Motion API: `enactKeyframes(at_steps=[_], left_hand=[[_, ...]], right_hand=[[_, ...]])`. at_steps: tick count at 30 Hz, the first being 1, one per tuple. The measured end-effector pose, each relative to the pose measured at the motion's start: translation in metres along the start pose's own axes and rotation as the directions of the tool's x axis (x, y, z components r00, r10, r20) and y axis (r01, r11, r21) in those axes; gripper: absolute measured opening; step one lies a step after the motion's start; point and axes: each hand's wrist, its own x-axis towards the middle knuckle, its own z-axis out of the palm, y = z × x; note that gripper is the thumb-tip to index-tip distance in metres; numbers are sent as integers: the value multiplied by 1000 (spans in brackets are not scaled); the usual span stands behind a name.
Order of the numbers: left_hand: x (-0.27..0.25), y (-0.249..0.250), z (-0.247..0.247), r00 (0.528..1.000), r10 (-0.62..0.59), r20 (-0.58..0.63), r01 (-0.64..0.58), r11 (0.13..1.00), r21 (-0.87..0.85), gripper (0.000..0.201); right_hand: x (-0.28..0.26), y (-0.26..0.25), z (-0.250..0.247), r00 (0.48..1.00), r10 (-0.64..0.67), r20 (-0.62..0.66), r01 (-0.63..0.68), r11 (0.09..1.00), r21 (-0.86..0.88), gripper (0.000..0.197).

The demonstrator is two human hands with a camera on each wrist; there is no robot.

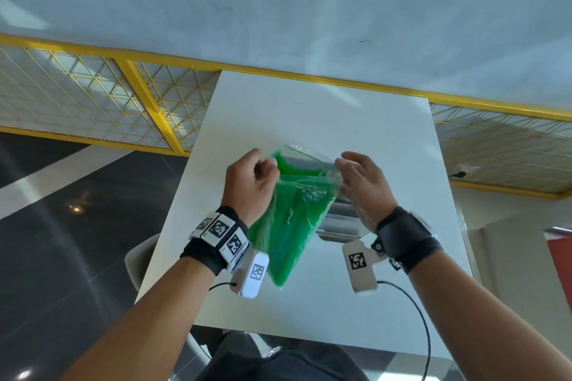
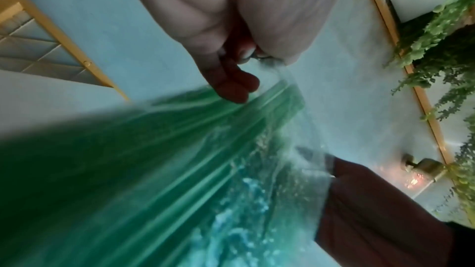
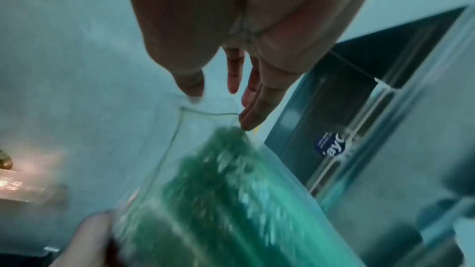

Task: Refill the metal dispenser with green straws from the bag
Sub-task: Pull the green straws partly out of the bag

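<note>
A clear plastic bag (image 1: 291, 219) full of green straws (image 1: 295, 168) hangs tilted above the white table, mouth up. My left hand (image 1: 266, 168) is curled and pinches the left rim of the bag's mouth; in the left wrist view the left hand (image 2: 246, 72) has the plastic caught in its curled fingers above the bag (image 2: 180, 159). My right hand (image 1: 346, 164) lies against the right rim; in the right wrist view the right hand (image 3: 221, 96) has straight, spread fingers touching the rim of the bag (image 3: 218, 190). The metal dispenser (image 1: 340, 226) stands under and behind the bag, also shown as the dispenser (image 3: 372, 109) with a blue sticker.
The white table (image 1: 309, 108) has bare surface on all sides of the dispenser. A yellow mesh railing (image 1: 148, 96) runs along its far edge. A chair (image 1: 139, 260) stands at the table's left. A cable (image 1: 424, 318) hangs from my right wrist. Green plants (image 2: 437, 27) lie beyond the railing.
</note>
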Motion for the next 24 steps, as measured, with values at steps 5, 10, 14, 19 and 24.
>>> enactKeyframes(at_steps=[5,10,14,19,24], left_hand=[[3,7,8,986,-164,-30,157,975,-158,36],[3,19,14,973,-210,97,231,905,-356,30],[3,12,5,980,-75,187,90,993,-72,62],[0,-3,1,940,-149,306,156,988,4,104],[-4,-2,15,907,-182,381,239,965,-107,93]], right_hand=[[-21,25,11,980,109,168,-127,987,98,62],[-25,10,17,983,97,158,-149,921,359,35],[-15,-1,16,990,130,61,-143,918,370,47],[-10,-24,8,979,126,163,-181,901,393,54],[-8,-33,27,983,64,172,-136,885,445,39]])
